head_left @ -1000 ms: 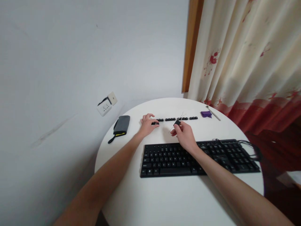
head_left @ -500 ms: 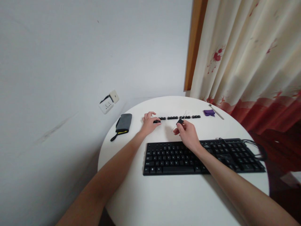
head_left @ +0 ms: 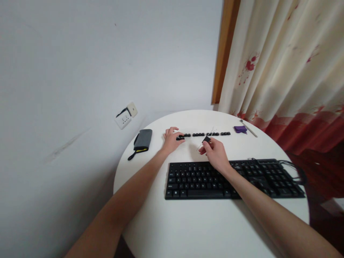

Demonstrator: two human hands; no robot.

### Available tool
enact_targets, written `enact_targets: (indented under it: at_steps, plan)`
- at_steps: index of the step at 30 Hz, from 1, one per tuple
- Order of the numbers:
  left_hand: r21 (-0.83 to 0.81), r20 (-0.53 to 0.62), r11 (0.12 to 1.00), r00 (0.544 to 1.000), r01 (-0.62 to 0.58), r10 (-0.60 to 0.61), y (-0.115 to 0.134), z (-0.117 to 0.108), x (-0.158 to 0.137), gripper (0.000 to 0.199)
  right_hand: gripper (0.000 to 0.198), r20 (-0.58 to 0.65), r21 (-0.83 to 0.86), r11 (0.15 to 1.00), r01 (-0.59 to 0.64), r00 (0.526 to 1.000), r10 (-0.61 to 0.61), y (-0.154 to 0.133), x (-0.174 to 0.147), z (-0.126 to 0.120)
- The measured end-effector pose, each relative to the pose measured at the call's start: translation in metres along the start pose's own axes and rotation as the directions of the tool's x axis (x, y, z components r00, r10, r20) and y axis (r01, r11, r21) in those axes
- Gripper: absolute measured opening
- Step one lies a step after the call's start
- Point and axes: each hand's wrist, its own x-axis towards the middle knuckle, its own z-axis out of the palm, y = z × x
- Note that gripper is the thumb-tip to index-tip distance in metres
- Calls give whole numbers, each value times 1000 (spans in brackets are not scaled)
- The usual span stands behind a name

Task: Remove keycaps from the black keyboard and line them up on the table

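Right hand [head_left: 215, 152]: closed on a black-handled wire tool [head_left: 206, 139], pinched between thumb and fingers, just beyond the keyboard [head_left: 199, 181]; the thin wires fade against the white and their tips are hard to make out. Left hand [head_left: 172, 141]: fingers curved about small black keys [head_left: 180, 138] — gripping or merely touching, I cannot tell, since the fingers cover part of them. Loose keys [head_left: 199, 134]: a row in groups towards the table's [head_left: 209, 229] far side, lettering too small to read. Keyboard: flat, one stretch hidden under the right forearm [head_left: 262, 206]; cable [head_left: 301, 173] bunched at its right end. Also present: grey pouch [head_left: 143, 139], left; purple cloth [head_left: 240, 129] and slender brush [head_left: 249, 129], far right. White object [head_left: 333, 207], right edge — cut off, unidentifiable.
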Motion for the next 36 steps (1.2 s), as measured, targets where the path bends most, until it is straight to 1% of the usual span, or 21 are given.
enact_targets:
  at_steps: [16,18,23,25,33,36]
  plan:
    - [2,7,1000,1000,14,-14,-2,1,0,26,22,16,0,1000,-13,1000,13,1,1,0]
    - [9,4,1000,1000,19,-19,-1,1,0,31,22,19,-3,1000,-12,1000,12,0,1,0]
    - [14,-15,1000,1000,19,-18,-1,1,1,63,22,23,-7,1000,-17,1000,17,-1,0,0]
    - [22,-16,999,1000,26,-26,-2,1,1,69,22,26,-7,1000,-20,999,21,-1,0,0]
    - [15,-21,999,999,48,-48,2,2,0,73,22,26,-5,1000,-11,1000,11,0,2,-1]
    - [-21,-17,999,999,44,-44,0,-5,1,75,22,18,6,1000,-2,1000,2,-1,3,-4]
